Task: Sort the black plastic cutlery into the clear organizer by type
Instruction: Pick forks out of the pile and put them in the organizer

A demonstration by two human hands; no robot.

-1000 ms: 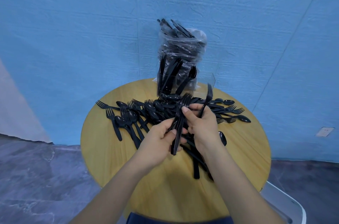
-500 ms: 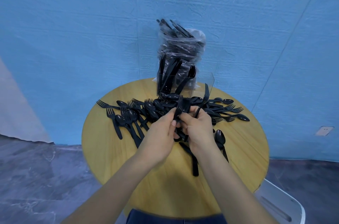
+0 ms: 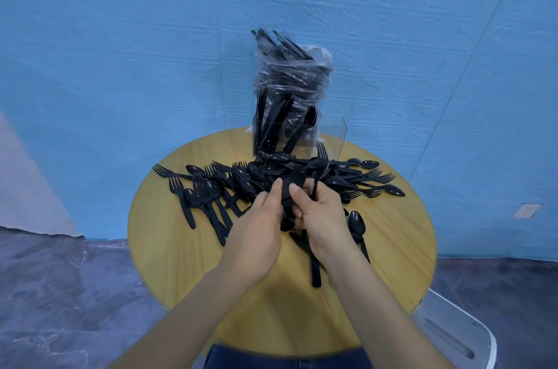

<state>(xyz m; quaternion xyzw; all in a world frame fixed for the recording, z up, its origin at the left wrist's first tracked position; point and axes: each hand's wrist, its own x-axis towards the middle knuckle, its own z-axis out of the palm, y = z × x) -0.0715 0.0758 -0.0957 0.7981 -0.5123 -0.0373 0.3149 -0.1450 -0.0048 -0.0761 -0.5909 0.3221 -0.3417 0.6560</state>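
A heap of black plastic forks and spoons [image 3: 241,181] lies across the far half of the round wooden table [image 3: 169,248]. Behind it the clear organizer [image 3: 329,139] holds upright black cutlery in its left compartments; its right compartment looks empty. My right hand [image 3: 324,219] grips a black fork [image 3: 320,163] whose tines point up. My left hand [image 3: 256,229] is beside it, fingers curled round blurred black pieces between the two hands. A knife [image 3: 315,270] lies under my right wrist.
A clear plastic bag stuffed with more black cutlery [image 3: 291,72] stands behind the organizer against the blue wall. A white chair [image 3: 453,335] sits at the lower right. A spoon [image 3: 357,222] lies right of my right hand. The table's near part shows bare wood.
Both hands have moved forward into the heap. The bundle of forks that stood upright between them has come down and is now bunched low in the hands.
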